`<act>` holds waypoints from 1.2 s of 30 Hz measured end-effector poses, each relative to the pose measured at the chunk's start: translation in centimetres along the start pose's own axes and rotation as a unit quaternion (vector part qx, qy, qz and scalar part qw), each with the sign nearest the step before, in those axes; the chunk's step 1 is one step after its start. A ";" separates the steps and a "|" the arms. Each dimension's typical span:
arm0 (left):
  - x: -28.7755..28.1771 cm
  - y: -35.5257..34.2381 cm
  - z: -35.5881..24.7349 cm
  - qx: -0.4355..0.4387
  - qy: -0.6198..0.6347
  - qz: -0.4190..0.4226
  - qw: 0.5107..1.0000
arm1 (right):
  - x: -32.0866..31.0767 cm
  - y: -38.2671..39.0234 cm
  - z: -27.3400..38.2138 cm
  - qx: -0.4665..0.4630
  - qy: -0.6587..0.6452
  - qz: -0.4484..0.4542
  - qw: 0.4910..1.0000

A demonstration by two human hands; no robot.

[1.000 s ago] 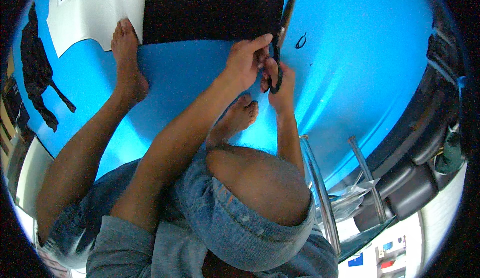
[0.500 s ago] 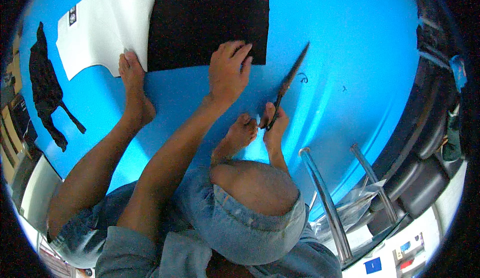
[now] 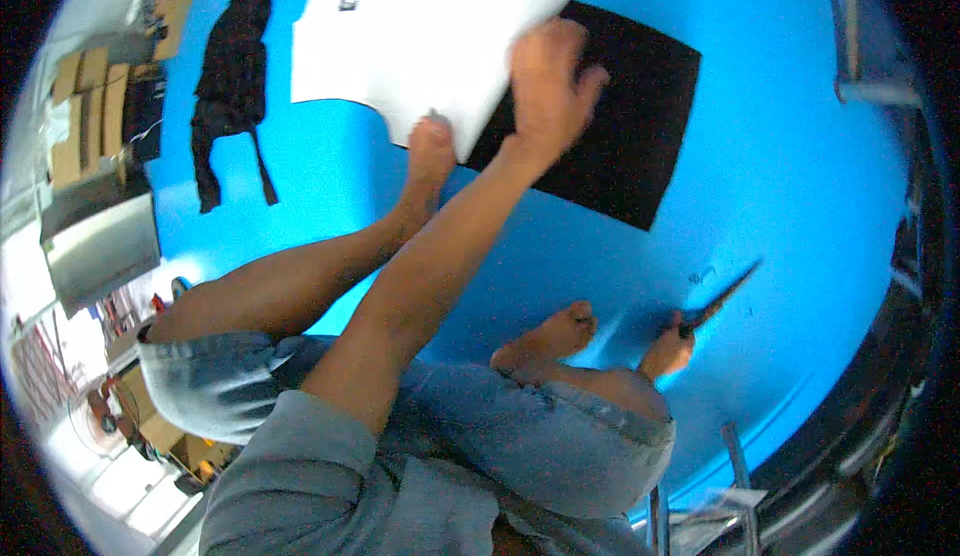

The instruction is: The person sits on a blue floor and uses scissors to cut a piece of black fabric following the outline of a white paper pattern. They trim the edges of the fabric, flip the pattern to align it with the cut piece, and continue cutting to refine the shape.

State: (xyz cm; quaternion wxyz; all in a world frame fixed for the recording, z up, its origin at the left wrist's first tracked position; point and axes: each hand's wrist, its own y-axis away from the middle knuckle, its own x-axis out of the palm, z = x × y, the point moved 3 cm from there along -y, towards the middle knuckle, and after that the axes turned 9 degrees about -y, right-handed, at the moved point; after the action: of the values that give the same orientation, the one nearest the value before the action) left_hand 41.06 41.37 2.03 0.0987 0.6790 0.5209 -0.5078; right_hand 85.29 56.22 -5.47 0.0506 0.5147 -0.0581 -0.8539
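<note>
My left hand (image 3: pixel 555 91) is over the edge where a white, pattern-shaped sheet (image 3: pixel 400 46) meets a black piece of cloth (image 3: pixel 630 126). It is slightly blurred; its thumb stands apart from the fingers, which touch the sheet's edge. The sheet has curved cut edges and a small dark printed patch, and it overlaps the cloth. My right hand (image 3: pixel 667 351), low on the right beside my bent knee, grips a pair of dark scissors (image 3: pixel 720 301) by the handles. The long blades are together and point up and right, away from the cloth.
A blue surface (image 3: pixel 330 176) lies under everything. My bare left foot (image 3: pixel 430 151) rests at the sheet's lower edge. A crumpled black cloth item (image 3: pixel 232 86) lies at the left. Cardboard boxes (image 3: pixel 90 96) stand beyond the left edge; metal legs (image 3: pixel 737 456) rise at lower right.
My view has turned, so everything appears shifted. My left hand has moved from the black cloth's lower edge to the white sheet's edge. My right hand still grips the scissors, now farther from my foot.
</note>
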 end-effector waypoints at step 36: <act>-4.0 -13.3 26.1 -0.219 0.032 0.265 0.938 | 13.3 -2.6 24.2 -0.138 -0.114 0.300 0.937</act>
State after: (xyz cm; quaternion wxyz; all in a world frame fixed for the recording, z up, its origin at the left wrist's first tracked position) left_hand 15.22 27.47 -1.72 0.3595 0.7698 0.4233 -0.3146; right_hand 57.60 58.03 -6.20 0.3685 0.3603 -0.0967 -0.8515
